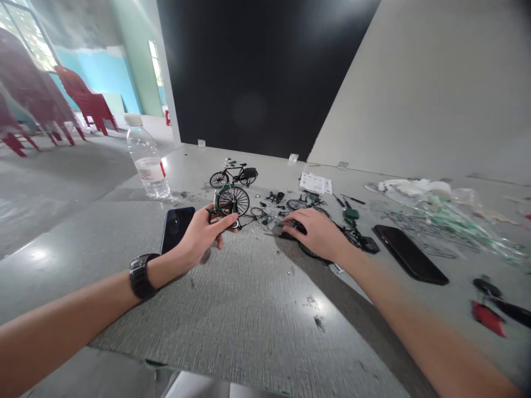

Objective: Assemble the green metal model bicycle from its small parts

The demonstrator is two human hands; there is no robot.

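Our left hand (202,236) pinches the light, fragile model bicycle wheel section (232,200) low on its thin frame, while our right hand (312,235) curls over small black parts (295,225), its grip impossible to tell.

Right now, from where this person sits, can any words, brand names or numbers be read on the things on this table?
Label on the plastic water bottle: white with a red mark, print too small to read.
Printed paper sheets: too small and blurred to read.
Black wristwatch: nothing readable.
No text can be quoted.
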